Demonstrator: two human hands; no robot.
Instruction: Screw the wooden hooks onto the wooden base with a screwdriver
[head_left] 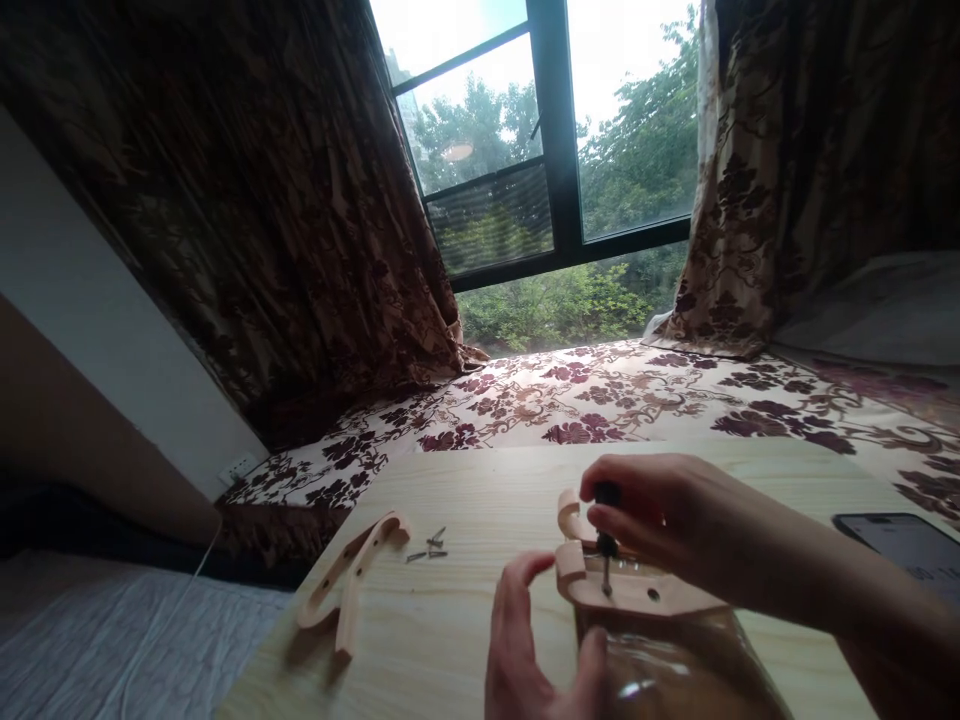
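Note:
My right hand (645,510) is closed around the black handle of a screwdriver (607,545), held upright. Its metal shaft meets a curved wooden piece (622,595) at one of its holes; a screw head there is too small to make out. Another dark hole shows farther right. Behind it lies a second curved wooden piece (569,512), partly hidden by my hand. Both rest on a brown block in clear, shiny plastic (667,660). My left hand (532,650) braces the near piece, index finger by its curled end, thumb at its front edge over the plastic.
On the pale wooden table (450,640), two more curved wooden pieces (352,580) lie at the left, beside several loose screws (433,546). A phone (900,550) lies at the right. Beyond the table is a flower-patterned cloth (585,400) below a window.

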